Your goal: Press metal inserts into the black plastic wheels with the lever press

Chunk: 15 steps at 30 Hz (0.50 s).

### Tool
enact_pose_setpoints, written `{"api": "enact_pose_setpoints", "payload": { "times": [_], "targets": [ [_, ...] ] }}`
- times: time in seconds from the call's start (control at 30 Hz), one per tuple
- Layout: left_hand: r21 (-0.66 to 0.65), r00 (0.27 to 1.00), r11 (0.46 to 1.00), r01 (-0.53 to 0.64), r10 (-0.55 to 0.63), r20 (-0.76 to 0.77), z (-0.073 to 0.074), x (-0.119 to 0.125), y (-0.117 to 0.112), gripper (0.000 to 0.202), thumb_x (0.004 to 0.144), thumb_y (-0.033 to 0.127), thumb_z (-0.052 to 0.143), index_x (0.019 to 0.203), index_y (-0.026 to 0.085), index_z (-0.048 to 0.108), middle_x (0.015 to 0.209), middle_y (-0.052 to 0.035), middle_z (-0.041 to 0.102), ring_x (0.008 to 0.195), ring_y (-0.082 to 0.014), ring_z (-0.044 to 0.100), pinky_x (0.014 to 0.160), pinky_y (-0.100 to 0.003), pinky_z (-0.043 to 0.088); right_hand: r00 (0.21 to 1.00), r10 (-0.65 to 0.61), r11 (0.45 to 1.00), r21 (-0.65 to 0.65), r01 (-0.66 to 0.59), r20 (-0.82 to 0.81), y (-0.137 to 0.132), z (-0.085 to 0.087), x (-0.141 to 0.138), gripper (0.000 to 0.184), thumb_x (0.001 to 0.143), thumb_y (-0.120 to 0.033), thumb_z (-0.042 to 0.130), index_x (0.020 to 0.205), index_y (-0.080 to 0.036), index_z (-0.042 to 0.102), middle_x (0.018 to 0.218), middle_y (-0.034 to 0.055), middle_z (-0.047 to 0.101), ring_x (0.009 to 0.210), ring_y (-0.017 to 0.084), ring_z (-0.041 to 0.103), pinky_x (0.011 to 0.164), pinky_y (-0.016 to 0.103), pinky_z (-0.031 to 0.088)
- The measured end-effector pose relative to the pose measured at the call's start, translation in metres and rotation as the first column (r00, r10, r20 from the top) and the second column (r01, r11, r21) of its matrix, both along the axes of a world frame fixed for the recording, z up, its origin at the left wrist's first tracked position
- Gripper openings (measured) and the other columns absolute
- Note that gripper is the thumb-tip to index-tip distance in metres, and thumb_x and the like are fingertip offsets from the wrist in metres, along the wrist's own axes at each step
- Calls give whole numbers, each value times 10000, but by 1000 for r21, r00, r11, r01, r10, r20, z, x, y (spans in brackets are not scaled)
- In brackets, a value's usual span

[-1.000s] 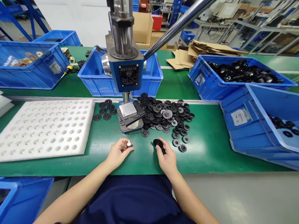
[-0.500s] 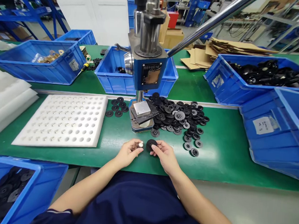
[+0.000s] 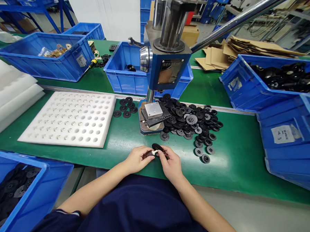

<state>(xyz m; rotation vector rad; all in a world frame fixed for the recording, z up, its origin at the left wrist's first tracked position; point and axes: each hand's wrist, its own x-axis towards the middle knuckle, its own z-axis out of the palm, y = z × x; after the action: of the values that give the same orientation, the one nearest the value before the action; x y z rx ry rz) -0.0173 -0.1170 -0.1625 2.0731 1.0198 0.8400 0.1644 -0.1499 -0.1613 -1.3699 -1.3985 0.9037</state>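
Low over the front of the bench, my left hand (image 3: 139,160) pinches a small cylindrical part (image 3: 150,153) with a dark body and a pale, narrow end pointing right. My right hand (image 3: 172,164) grips a round black plastic disc (image 3: 157,147), now tilted. The pale end lies close to the disc and my right fingertips; whether it touches the disc I cannot tell. Just beyond my hands stands a hand press (image 3: 162,69) with a square metal plate (image 3: 153,110) on its base. Right of that base lies a heap of black discs (image 3: 188,119).
A white foam tray (image 3: 91,139) with rows of holes, many holding small shiny parts, lies at left. Several loose discs (image 3: 126,107) sit beside it. Blue bins (image 3: 281,136) line the back and both sides. The press lever (image 3: 235,21) slants up to the right.
My hands have come together, bringing the small part up to the disc. The disc has tipped from facing me to a flatter angle. The camera view has shifted slightly.
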Motion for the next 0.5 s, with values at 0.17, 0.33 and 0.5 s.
{"api": "enact_pose_setpoints", "payload": {
  "times": [0.17,0.33,0.5],
  "targets": [
    [5,1000,1000,15,-15,-8,-2,-1,0,246,944,353,538,1044,161,655,843,-69,696,744,-171,632,729,-296,498,985,-37,973,232,-2,166,-4,2,0,251,945,-265,531,1142,-244,685,1045,51,732,875,162,708,840,313,590],
    [9,1000,1000,13,-13,-17,-2,-1,0,262,953,369,526,1040,156,651,826,-69,686,715,-163,609,699,-287,486,982,-90,958,284,41,164,-6,2,0,224,945,-223,534,1098,-236,696,1020,54,730,920,170,705,877,335,589],
    [6,999,1000,13,-13,-31,-2,-1,1,272,958,374,514,1044,156,652,834,-72,692,711,-163,611,689,-283,488,986,-120,963,257,87,118,-8,5,-1,197,952,-233,521,1065,-216,682,1021,69,719,904,165,700,845,327,599]
  ]
}}
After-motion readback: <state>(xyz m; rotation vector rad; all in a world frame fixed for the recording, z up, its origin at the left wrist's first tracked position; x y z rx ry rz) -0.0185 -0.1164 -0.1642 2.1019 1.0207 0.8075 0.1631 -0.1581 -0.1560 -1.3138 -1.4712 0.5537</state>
